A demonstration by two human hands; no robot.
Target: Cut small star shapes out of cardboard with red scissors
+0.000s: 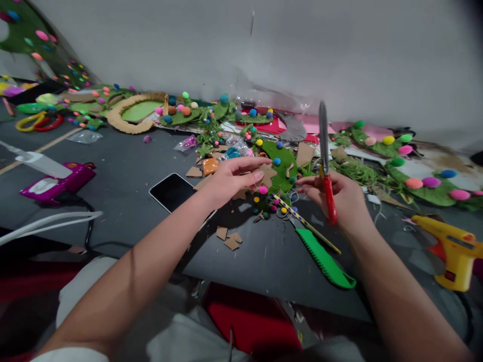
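Note:
My left hand (234,182) reaches over the craft pile, thumb and fingers closing on a brown cardboard piece (268,176) with a jagged edge. Part of that piece is hidden by the fingers. In my right hand (341,198) is a pair of scissors (323,138) with red handles, blades pointing up and appearing closed. The fingertips of that hand are near a green felt shape (277,158) and small coloured pom-poms (276,161). Below the hands lie a patterned pencil (305,222) and a green-handled serrated cutter (322,259).
A phone (171,193) lies under my left forearm. Cardboard scraps (229,237) rest near the front edge. A yellow glue gun (449,246) stands right, a purple device (58,182) left. Felt pieces with pom-poms (430,182) and a tan curved form (126,113) line the wall.

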